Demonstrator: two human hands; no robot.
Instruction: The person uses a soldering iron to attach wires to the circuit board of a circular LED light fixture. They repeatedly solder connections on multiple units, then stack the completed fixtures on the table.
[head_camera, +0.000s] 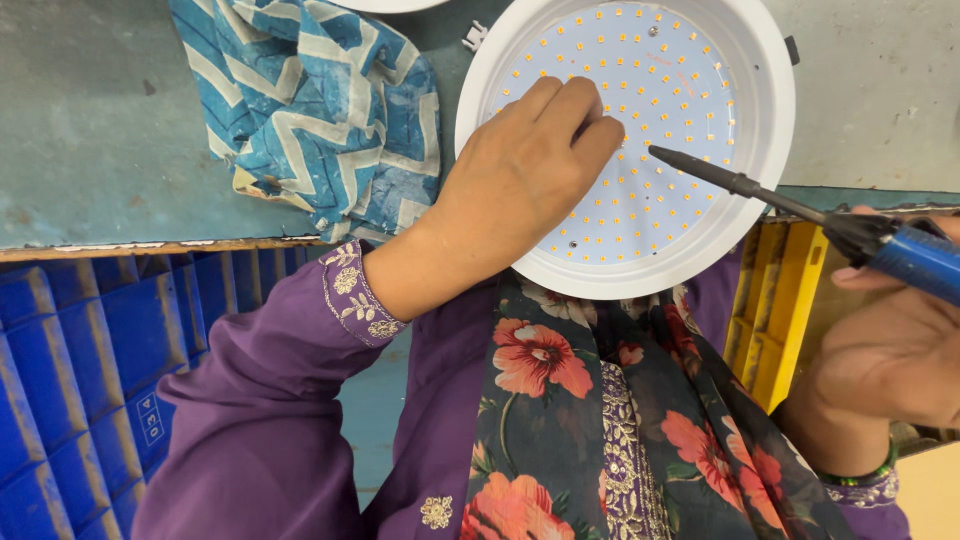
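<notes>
Lamp assembly workshop: worn bench (100, 130), round light panel (640, 130) dotted with diodes, soldering iron (800, 215), blue crate (70, 380), yellow crate (775, 300), rag (320, 110)

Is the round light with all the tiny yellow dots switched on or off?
Off. The dots on the round light look dull yellow with no glow, under the left hand.

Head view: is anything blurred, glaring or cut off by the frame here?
Head view: evenly lit and sharp; no glare on the white round lamp panel; left hand casts only a soft shadow; right hand and the blue-handled tool run off the right edge.
</notes>
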